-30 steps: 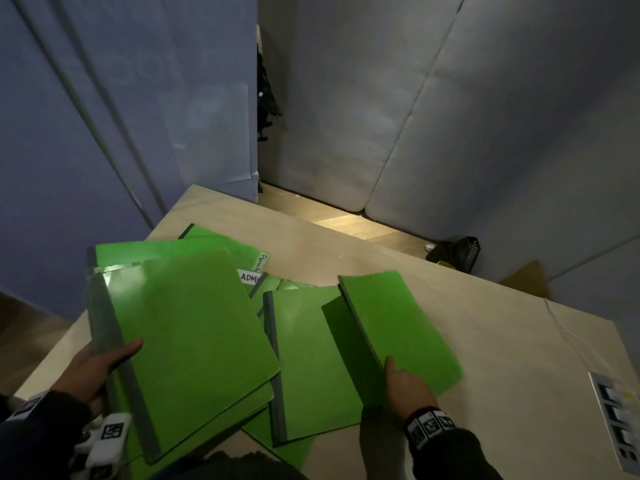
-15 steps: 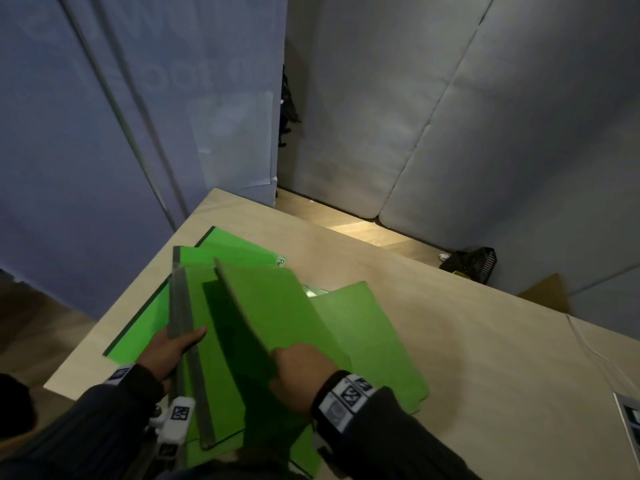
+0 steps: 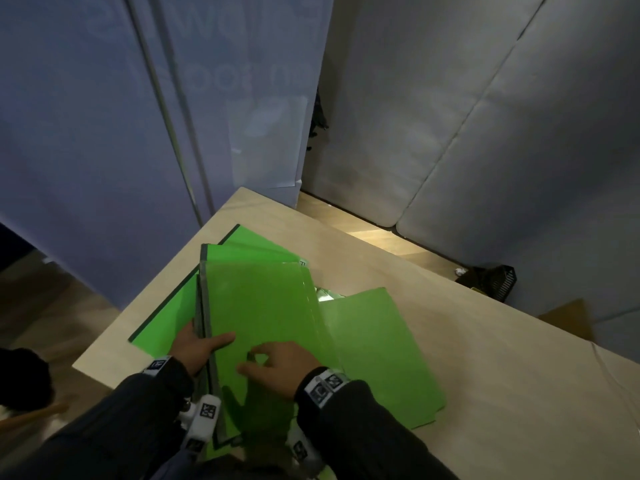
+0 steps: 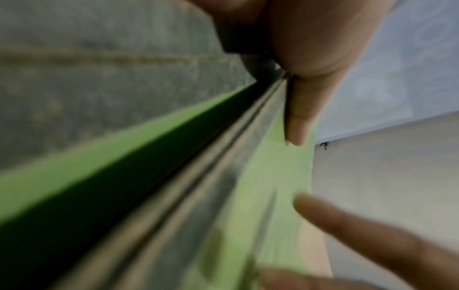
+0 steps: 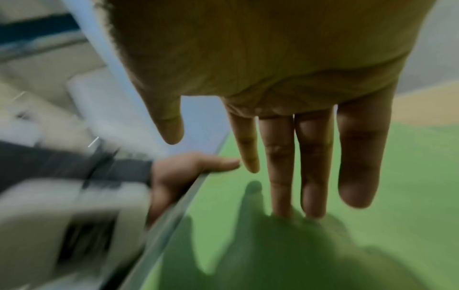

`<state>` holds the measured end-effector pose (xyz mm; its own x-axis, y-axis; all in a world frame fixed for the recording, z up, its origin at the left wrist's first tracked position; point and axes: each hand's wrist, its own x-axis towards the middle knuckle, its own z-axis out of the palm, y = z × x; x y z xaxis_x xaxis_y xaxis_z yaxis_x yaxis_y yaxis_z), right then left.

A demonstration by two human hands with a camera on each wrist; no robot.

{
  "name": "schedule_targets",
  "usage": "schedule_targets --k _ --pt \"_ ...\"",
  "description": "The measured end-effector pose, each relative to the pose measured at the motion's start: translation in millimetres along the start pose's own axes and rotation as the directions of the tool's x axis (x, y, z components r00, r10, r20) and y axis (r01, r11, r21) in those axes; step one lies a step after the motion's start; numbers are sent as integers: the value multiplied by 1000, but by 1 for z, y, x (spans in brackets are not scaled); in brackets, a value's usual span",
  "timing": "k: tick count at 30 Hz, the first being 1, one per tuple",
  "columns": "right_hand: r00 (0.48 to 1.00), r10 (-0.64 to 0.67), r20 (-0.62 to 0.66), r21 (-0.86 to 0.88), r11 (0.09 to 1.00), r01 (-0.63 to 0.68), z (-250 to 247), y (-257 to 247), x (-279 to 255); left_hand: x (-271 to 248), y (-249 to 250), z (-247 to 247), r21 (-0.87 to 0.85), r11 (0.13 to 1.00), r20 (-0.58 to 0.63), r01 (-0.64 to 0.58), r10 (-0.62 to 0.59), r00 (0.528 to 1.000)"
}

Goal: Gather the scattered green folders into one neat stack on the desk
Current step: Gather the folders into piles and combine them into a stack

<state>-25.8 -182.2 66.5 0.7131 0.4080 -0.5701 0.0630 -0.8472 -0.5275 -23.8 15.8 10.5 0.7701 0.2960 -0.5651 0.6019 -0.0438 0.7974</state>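
Note:
My left hand (image 3: 202, 344) grips a stack of green folders (image 3: 256, 306) by its grey spine, thumb on top and fingers underneath; the left wrist view shows the thumb (image 4: 298, 109) pressed on the top cover. My right hand (image 3: 273, 363) hovers over the top folder with straight, spread fingers (image 5: 313, 166), their tips touching the cover. Another green folder (image 3: 381, 351) lies flat on the desk to the right, partly under the stack. More folders stick out beneath at the left (image 3: 162, 317) and at the back (image 3: 256, 242).
The light wooden desk (image 3: 502, 375) has bare surface to the right of the folders. Its left edge (image 3: 138, 306) runs close to the folders. A black basket (image 3: 491, 277) sits on the floor beyond the far edge. Padded wall panels stand behind.
My right hand carried a folder from the right onto the stack in my left hand and let it go. That hand now lies open over the top cover.

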Motion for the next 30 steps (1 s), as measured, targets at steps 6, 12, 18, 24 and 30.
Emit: schedule_targets --k 6,12,18,24,30 --pt "885 408 -225 614 764 -196 -40 90 -9 -5 13 -24 -34 992 140 -124 128 982" --pt "896 355 -265 905 413 104 -38 119 -34 -18 48 -3 -70 977 309 -200 212 927" --pt "826 330 -457 880 306 364 -47 143 -90 -40 71 36 -174 964 447 -199 257 857" --pt "744 376 -552 830 330 450 -33 156 -130 -45 61 69 -222 947 599 -231 319 734" --pt "834 358 -420 884 371 286 2 146 -124 -46 42 82 -64 916 550 -396 363 752"
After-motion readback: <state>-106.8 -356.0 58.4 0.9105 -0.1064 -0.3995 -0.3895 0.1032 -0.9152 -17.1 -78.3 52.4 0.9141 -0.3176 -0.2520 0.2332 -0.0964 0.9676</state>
